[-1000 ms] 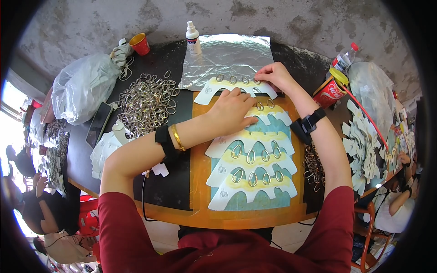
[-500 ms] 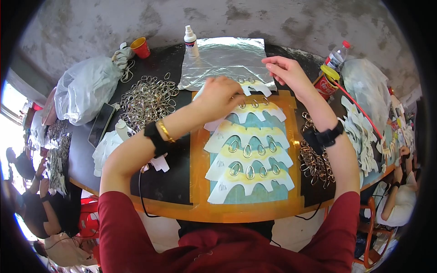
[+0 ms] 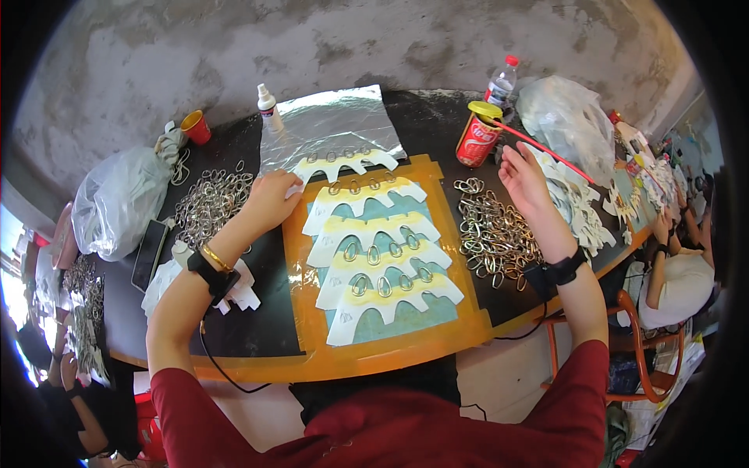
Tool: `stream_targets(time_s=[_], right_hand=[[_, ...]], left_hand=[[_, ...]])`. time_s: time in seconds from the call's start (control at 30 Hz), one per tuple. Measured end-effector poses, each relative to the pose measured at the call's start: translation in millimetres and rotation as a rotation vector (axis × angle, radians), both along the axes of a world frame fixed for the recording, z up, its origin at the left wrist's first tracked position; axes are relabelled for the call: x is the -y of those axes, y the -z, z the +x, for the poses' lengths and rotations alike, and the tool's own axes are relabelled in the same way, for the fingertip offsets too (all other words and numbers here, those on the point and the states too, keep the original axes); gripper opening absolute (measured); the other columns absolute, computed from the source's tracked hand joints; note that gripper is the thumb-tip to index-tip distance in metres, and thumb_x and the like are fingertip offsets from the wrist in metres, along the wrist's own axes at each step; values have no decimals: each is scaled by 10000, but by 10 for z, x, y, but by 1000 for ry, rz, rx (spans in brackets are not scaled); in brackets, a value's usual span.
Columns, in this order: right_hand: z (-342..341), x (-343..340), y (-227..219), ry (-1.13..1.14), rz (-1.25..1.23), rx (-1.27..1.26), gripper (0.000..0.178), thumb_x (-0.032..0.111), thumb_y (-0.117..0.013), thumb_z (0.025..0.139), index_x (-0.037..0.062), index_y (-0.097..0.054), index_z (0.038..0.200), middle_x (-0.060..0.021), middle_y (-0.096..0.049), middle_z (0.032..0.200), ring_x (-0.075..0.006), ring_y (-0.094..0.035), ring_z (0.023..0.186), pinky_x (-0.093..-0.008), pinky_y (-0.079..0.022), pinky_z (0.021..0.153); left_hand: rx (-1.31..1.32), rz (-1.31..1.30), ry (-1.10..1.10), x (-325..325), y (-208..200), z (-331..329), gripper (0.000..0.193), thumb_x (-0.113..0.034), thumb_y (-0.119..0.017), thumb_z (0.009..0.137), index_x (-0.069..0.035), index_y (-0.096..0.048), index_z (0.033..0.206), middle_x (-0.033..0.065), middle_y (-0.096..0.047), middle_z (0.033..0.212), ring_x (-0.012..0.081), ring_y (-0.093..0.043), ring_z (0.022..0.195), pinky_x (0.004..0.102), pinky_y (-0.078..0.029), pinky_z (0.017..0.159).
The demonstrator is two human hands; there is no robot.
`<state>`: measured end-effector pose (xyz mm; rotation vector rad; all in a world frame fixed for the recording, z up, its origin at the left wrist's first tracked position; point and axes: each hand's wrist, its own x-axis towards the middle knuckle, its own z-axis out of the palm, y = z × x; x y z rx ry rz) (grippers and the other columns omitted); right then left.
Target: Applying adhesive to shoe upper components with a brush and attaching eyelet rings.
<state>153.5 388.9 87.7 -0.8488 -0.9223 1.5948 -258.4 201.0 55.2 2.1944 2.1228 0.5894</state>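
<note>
Several white scalloped card strips [image 3: 373, 257] lie overlapped on an orange-edged board [image 3: 390, 347], each holding a row of metal rings. The top strip [image 3: 343, 162] rests partly on a sheet of silver foil [image 3: 328, 121]. My left hand [image 3: 269, 201] lies curled at the board's left edge, touching the end of an upper strip. My right hand [image 3: 524, 181] hovers with fingers apart above a pile of metal rings [image 3: 491, 234] right of the board, holding nothing I can see.
A second ring pile [image 3: 209, 204], a clear plastic bag [image 3: 117, 203], a phone [image 3: 148, 253] and a red cup [image 3: 195, 126] sit left. A glue bottle [image 3: 268, 105], a red can [image 3: 477, 136], a water bottle [image 3: 502, 80], and white cut-outs [image 3: 581, 210] are at the back right. Another person [image 3: 679, 273] sits right.
My right hand left the top strip and swung right over the ring pile. My left hand slid from the middle of the strips to the board's left edge.
</note>
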Motion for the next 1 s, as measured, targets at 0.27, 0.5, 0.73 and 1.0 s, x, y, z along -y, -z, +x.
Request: stream_targets(time_s=[0.27,0.5,0.73,1.0], right_hand=[[144,-230,-119,199,477,192,257,227,-531,968,8,-592,1087,-47,-599,853,-103,-572,699,-242,-498,623],[268,-301,-285,290,484,225,310,288,-537,963,-17,-590,987,-63,-609,747,-109,-581,610,-256,-509,555],[391,-112,-391,475,595,94,277,263,-509,978,-8,-564,987,-63,-580,743,-110,-523,578,-247,-448,527],[-213,464,-882,138,605,-129,234,222,-477,976,10,-530,1062,-92,-597,837,-138,-540,706,-289,-459,686]], left_hand=[[5,39,33,14,47,96,188,-155,-593,798,-36,-655,931,181,-635,866,356,-607,880,444,-471,789],[-64,47,15,26,46,135,180,-150,-609,796,-39,-648,931,171,-626,848,363,-601,866,448,-470,782],[-48,41,17,-3,47,131,174,-160,-604,799,-41,-641,921,168,-625,836,364,-601,853,446,-471,774],[-73,32,-20,-74,69,97,191,-174,-594,808,-44,-633,943,171,-639,842,372,-606,833,454,-481,755]])
